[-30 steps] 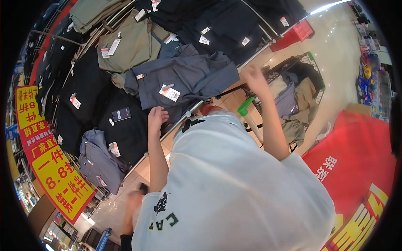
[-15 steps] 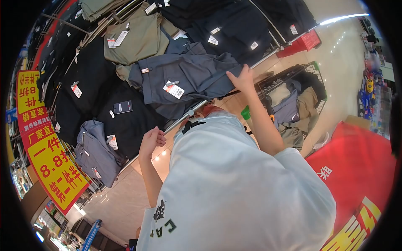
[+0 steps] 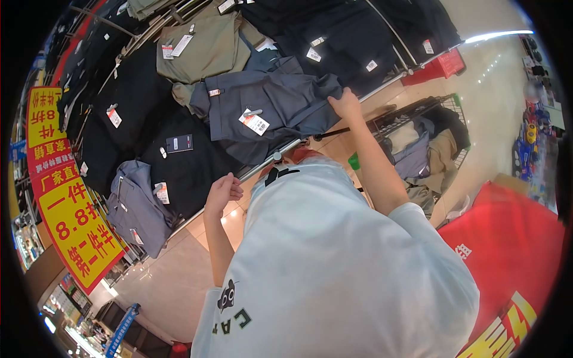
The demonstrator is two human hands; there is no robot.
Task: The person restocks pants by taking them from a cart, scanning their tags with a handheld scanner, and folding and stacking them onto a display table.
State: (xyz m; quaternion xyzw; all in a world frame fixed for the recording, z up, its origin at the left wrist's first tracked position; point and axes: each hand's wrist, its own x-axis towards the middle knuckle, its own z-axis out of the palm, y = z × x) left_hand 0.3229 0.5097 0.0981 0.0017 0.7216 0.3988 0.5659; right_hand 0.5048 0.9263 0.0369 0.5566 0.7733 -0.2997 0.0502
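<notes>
Dark grey trousers [image 3: 239,116] lie folded across the front of the display rack, with a white price tag [image 3: 254,122] on top. At their right end my right hand [image 3: 347,107] grips the leg fabric, its fingertips partly hidden. My left hand [image 3: 224,192] hangs just in front of the rack's metal rail [image 3: 262,165], fingers loosely curled and holding nothing. Olive trousers [image 3: 206,51] lie behind the grey pair. Black trousers [image 3: 179,173] with a dark label are to the left, beside a lighter grey-blue pair [image 3: 140,206].
A wire shopping cart [image 3: 456,110] holding several garments stands at the right. Yellow and red sale signs [image 3: 77,224] hang along the left side. A red-covered stand [image 3: 507,256] is at lower right. More dark trousers [image 3: 340,45] fill the back of the rack.
My right hand has closed further on the end of the grey trousers, its thumb no longer spread. My left hand stays near the rail. The view has shifted slightly.
</notes>
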